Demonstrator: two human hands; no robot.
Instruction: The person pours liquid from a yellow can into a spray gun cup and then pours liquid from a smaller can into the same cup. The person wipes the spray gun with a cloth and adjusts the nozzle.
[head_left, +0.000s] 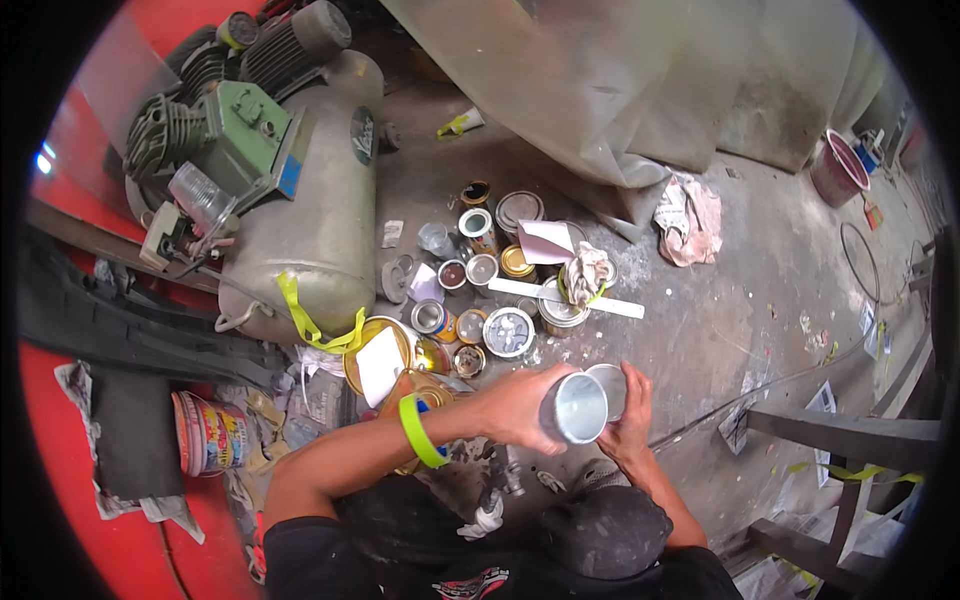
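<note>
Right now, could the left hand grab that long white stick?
Probably not: the left hand is full, holding a cup. The long white stick looks close, though, with its right end uncovered.

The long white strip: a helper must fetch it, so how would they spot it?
Find the large grey tank; to its right, round cans crowd the floor. The long white strip lies among the rightmost ones, one end jutting past them. Unlike its neighbours, it is narrow and straight.

Whitish cup [581, 409], tilted, translucent cup [610, 386] alongside
</note>
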